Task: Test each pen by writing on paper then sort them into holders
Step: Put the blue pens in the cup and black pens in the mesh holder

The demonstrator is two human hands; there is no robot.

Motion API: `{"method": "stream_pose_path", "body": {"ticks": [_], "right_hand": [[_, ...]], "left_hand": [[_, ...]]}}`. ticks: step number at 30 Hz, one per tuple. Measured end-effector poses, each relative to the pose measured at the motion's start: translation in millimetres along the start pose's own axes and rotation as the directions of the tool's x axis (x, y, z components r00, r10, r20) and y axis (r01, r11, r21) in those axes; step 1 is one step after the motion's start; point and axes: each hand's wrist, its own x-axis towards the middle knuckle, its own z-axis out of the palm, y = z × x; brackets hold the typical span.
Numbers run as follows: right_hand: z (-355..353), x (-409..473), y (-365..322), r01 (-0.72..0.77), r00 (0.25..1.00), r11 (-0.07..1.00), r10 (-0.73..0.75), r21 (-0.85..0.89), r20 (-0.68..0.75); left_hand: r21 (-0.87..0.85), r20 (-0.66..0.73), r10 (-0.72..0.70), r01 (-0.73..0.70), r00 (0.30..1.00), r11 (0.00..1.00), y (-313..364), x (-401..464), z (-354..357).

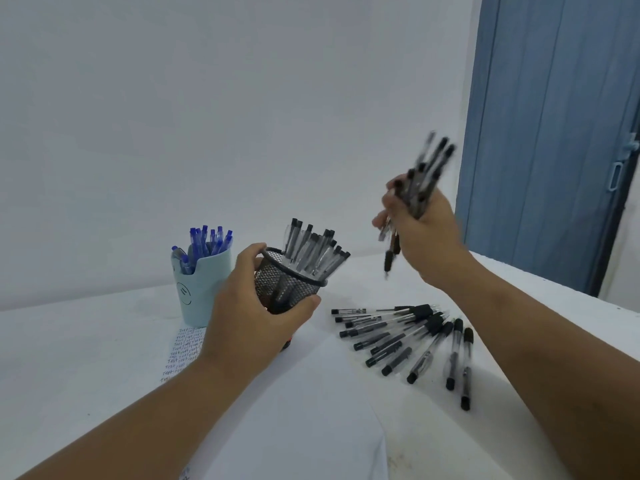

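On the far left of the white table (104, 341), a pale blue cup holder (199, 292) is standing upright, packed with blue pens (211, 242). Just near of it, a sheet of paper (183, 351) covered in small handwritten scribbles is lying flat, partly hidden under the left forearm. Just right of the blue cup, the left hand (249, 306) is wrapping its fingers and thumb around a black mesh holder (287, 282), tilting it toward the right; whether its base is touching the table cannot be told. Clear pens with black caps (311, 251) are fanning out of its mouth. Further right and higher, the right hand (419, 230) is gripping a bundle of black pens (422, 181) in the air, blurred, ends sticking out above and below the fist. Below that hand, on the table, a loose spread of black pens (412, 337) is lying in a fan, well apart from both holders. At the far right, a blue door (554, 133) is showing behind the table.
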Motion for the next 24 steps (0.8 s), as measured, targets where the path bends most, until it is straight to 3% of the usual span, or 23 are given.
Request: {"method": "stream_pose_path", "body": {"ticks": [3, 6, 8, 11, 14, 17, 21, 24], "right_hand": [[6, -1, -16, 0.066, 0.981, 0.97, -0.021, 0.236, -0.191], [11, -8, -35, 0.159, 0.947, 0.929, -0.048, 0.334, -0.317], [18, -15, -42, 0.159, 0.938, 0.914, -0.022, 0.373, -0.347], [36, -28, -41, 0.051, 0.955, 0.902, 0.081, 0.429, -0.285], [57, -47, -35, -0.068, 0.977, 0.91, 0.143, 0.408, -0.156], [72, -62, -30, -0.091, 0.991, 0.917, 0.121, 0.389, -0.054], [78, -65, -17, 0.039, 0.998, 0.987, -0.03, 0.156, -0.061], [74, -60, -12, 0.092, 0.992, 0.993, -0.085, 0.074, -0.09]], "left_hand": [[0.096, 0.027, 0.076, -0.078, 0.997, 0.992, 5, -1, 3], [0.189, 0.035, 0.141, -0.145, 0.989, 0.971, 8, -2, 7], [0.232, 0.043, 0.166, -0.172, 0.985, 0.957, 9, -3, 9], [0.26, 0.05, 0.183, -0.19, 0.982, 0.947, 9, -3, 11], [0.261, 0.04, 0.181, -0.186, 0.983, 0.947, 9, -3, 12], [0.245, 0.03, 0.181, -0.183, 0.983, 0.952, 9, -3, 13], [0.212, 0.025, 0.184, -0.185, 0.983, 0.96, 8, -4, 14], [0.191, 0.015, 0.166, -0.165, 0.986, 0.968, 8, -4, 14]]}}
